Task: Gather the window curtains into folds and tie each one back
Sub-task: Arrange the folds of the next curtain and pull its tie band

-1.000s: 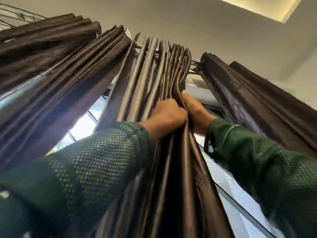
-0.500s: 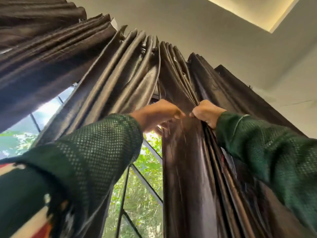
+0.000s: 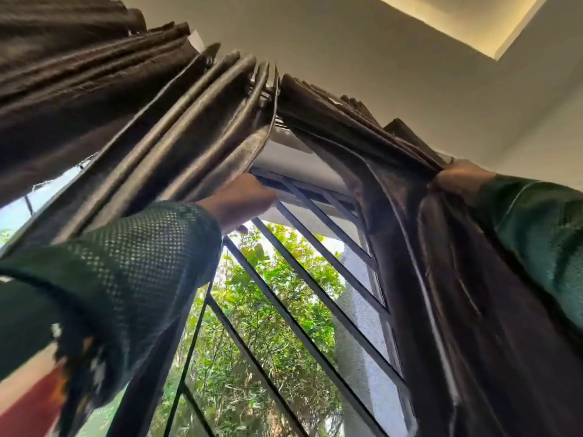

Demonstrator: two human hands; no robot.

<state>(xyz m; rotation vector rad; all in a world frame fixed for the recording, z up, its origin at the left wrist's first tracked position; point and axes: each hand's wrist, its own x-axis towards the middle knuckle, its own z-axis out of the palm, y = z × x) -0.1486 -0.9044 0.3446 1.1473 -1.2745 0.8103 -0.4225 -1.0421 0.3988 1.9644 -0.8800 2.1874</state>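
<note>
Two dark brown curtains hang from a rod near the ceiling. My left hand (image 3: 239, 200) is raised at the inner edge of the left curtain (image 3: 176, 130), fingers curled on that edge where it meets the hand. My right hand (image 3: 459, 178) grips the bunched folds of the right curtain (image 3: 419, 247) high up, pulled out to the right. Between the two panels the window (image 3: 284, 294) shows. Both arms wear green mesh sleeves.
A black metal grille (image 3: 303, 339) crosses the window, with green trees behind it. A further brown curtain (image 3: 63, 67) hangs at the far left. The white ceiling (image 3: 362, 42) and a lit recess (image 3: 467, 20) are above.
My hands have parted. The right hand has drawn the right curtain's folds far to the right, opening a wide gap that shows the window; the left hand stays at the left curtain's edge.
</note>
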